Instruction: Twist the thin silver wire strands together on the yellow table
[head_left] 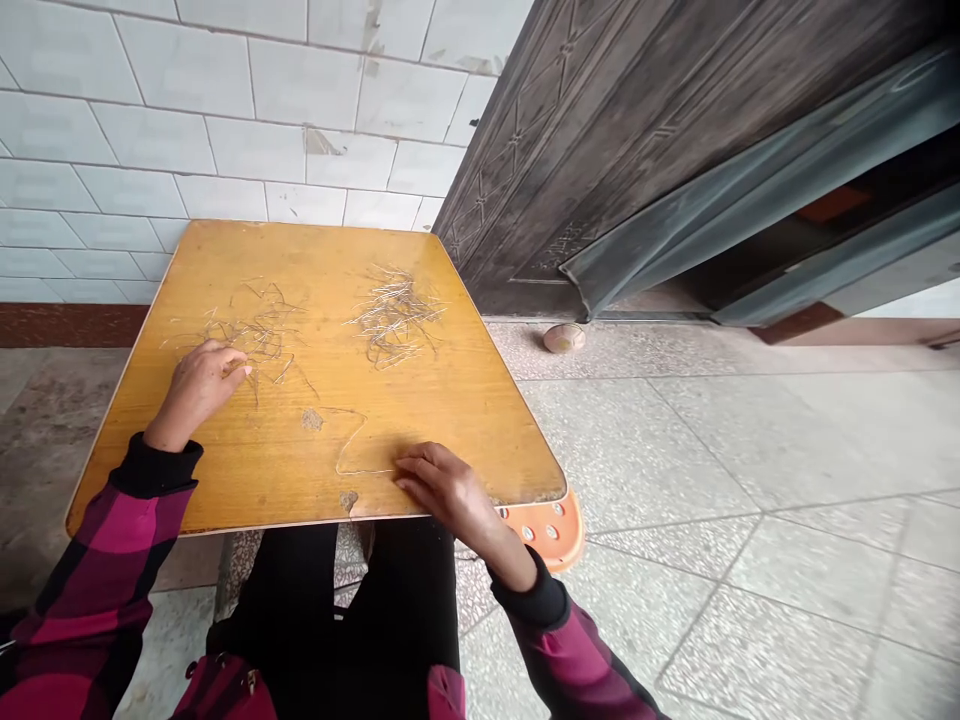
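Observation:
My left hand [204, 382] is at the left side of the yellow wooden table [420, 395]. Its thumb and fingers are pinched together at the edge of a loose, spread pile of thin wire-like strands [270, 335]; what is between the fingertips is too small to tell. Near the front edge, my right hand [450, 490] rests low over the tabletop with its fingers closed on the end of one long, bent strand [352, 440]. A denser heap of similar strands [397, 315], some shiny and some brown, lies at the back right.
Two worn patches [312, 419] mark the tabletop near the front. White tiled wall [300, 110] stands behind the table. Under its right front corner shows an orange stool [551, 530]. A round stone-like object [565, 338] lies on the floor by the dark wooden door [540, 180].

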